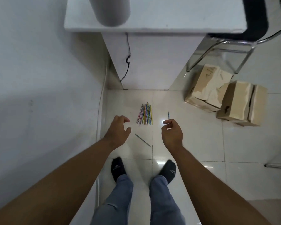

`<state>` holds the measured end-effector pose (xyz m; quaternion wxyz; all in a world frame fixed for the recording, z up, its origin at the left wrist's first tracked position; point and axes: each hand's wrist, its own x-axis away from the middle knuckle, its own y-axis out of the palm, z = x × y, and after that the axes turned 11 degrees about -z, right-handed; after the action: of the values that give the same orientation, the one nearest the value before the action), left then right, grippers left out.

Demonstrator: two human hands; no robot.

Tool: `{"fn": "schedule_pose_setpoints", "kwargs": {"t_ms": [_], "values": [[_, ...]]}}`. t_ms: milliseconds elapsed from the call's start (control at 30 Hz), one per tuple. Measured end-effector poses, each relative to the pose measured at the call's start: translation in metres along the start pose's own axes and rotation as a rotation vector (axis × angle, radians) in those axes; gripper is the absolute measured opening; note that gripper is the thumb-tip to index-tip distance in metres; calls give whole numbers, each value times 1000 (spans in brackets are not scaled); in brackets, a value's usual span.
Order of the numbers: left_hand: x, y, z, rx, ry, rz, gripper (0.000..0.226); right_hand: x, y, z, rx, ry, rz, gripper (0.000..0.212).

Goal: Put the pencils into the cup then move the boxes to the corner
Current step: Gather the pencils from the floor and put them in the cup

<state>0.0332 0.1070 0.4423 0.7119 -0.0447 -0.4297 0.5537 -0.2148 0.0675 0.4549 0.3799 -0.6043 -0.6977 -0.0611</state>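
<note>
Both my hands hang over the floor (pixel 193 143) and hold nothing. My left hand (pixel 118 129) has loose, half-bent fingers. My right hand (pixel 171 132) does too, with its finger and thumb near each other but not on anything.

The pencils (pixel 144 116) lie in a bunch at 12 o'clock from the gap between my hands. A lone pencil (pixel 143 140) lies between my hands. A blue pencil (pixel 168 115) lies just past my right fingers. The boxes (pixel 208 88) sit at 2 o'clock, beside the chair (pixel 243 44). I think the cup (pixel 110 10) is the grey round thing up on the table (pixel 177 18) at 12 o'clock.

I should bend down and scoop the bunch all at once, tips the same way, so none roll off. Then I get the two loose ones.

One box has dark scribbles and my socks (pixel 118 168) have small pale marks. I cannot read any of them.
</note>
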Motion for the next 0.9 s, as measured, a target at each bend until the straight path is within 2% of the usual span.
{"fn": "schedule_pose_setpoints", "kwargs": {"t_ms": [200, 333, 467, 633, 733, 900], "values": [[-78, 91, -104, -87, 50, -77, 29, -104, 49, 103, 81, -71, -41, 26], [-132, 138, -162, -285, 109, -184, 33, -170, 66, 163, 223, -129, -73, 24], [-202, 175, -215, -548, 362, -337, 38, -244, 83, 223, 389, -226, -113, 19], [-286, 209, -250, -876, 674, -553, 44, -328, 102, 265, 444, -334, -122, 14], [-322, 235, -258, -995, 896, -655, 45, -368, 108, 286, 473, -425, -91, 11], [-344, 271, -272, -1106, 1380, -501, 35, -420, 96, 295, 654, -550, -108, 15]]}}
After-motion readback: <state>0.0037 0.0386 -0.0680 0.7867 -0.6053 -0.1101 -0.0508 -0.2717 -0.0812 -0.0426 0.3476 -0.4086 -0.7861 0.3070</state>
